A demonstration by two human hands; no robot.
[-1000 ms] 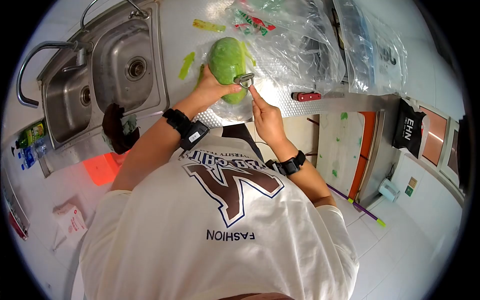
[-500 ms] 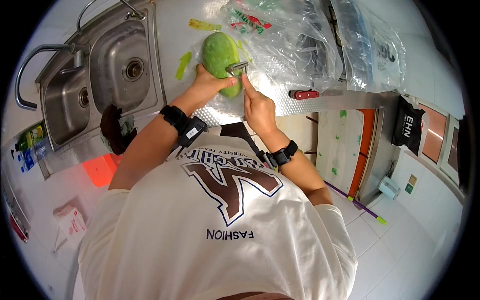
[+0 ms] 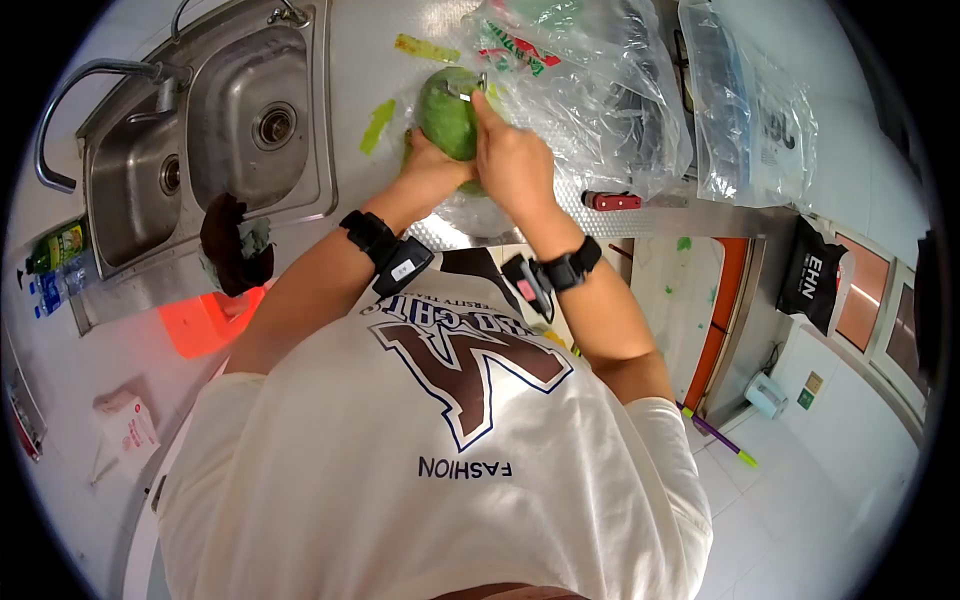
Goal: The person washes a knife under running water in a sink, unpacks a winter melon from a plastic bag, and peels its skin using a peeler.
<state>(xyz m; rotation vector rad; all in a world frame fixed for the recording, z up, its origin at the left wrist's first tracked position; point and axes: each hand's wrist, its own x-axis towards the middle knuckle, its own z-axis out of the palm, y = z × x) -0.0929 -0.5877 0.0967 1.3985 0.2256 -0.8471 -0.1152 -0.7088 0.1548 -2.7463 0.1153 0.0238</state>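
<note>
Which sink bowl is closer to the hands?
The right-hand bowl, the wider-looking one beside the countertop. The left-hand bowl lies farther from both the left hand and right hand.

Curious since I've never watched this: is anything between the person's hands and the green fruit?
Nothing visible separates the left hand from the fruit; the right hand has only its peeler there, near the far end.

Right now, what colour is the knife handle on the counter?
The knife handle is mainly red, seen best in the head view.
</note>
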